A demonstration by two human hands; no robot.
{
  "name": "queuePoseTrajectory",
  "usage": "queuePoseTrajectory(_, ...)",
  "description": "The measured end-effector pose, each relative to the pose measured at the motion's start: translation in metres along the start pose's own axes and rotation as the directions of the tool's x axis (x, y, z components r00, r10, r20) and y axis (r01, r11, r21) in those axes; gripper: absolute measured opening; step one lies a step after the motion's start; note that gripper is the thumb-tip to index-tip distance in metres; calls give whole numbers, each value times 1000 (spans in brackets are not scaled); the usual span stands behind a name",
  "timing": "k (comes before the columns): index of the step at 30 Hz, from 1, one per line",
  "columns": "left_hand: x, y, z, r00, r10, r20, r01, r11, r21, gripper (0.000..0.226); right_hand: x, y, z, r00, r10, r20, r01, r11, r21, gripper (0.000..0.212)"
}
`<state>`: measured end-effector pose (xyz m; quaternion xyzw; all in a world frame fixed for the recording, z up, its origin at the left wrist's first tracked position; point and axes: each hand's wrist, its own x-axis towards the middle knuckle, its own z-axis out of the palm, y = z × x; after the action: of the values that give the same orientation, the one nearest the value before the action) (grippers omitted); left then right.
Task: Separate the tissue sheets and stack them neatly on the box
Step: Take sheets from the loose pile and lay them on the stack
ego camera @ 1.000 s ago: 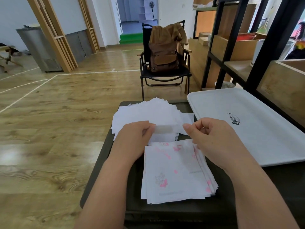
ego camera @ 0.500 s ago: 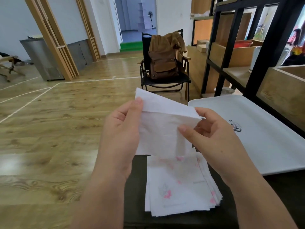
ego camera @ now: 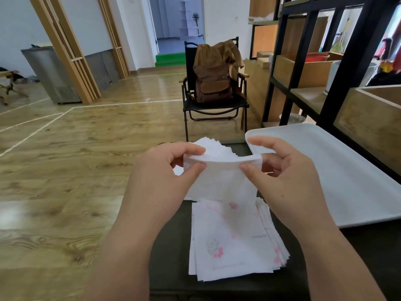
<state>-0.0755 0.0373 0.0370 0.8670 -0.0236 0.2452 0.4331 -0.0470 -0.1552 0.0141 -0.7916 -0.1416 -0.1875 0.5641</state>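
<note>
Above the dark box [ego camera: 171, 240], at centre: a white tissue sheet [ego camera: 219, 181] held up in the air, thin, soft, faintly translucent, its top edge pulled taut into a shallow curve and opening slightly, as if two plies; left hand [ego camera: 165, 170] at 9 o'clock of the sheet, thumb and forefinger pinching the top left corner; right hand [ego camera: 280, 177] at 3 o'clock, thumb and fingers pinching the top right corner. Below at 6 o'clock, lying on the box: a stack of printed sheets [ego camera: 234, 242], white with pink blossoms and a grey motif, edges fanned at the right. Behind at 12 o'clock: a loose pile of plain white sheets [ego camera: 217, 148], corners jagged, partly hidden. At 3 o'clock: a white tray [ego camera: 351, 181]. Farther at 12 o'clock: a black chair [ego camera: 214, 109] with a brown backpack [ego camera: 213, 79].
</note>
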Motion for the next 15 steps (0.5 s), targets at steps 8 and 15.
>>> queuePoseTrajectory(8, 1, 5, -6, 998, 53, 15, -54, 997, 63, 11, 1, 6, -2, 998, 5, -70, -19, 978, -205, 16)
queuePoseTrajectory(15, -7, 30, -28, 987, 15, 161, 17, 980, -197, 17, -2, -32, -28, 970, 80, 229, -162, 915, 369, 26)
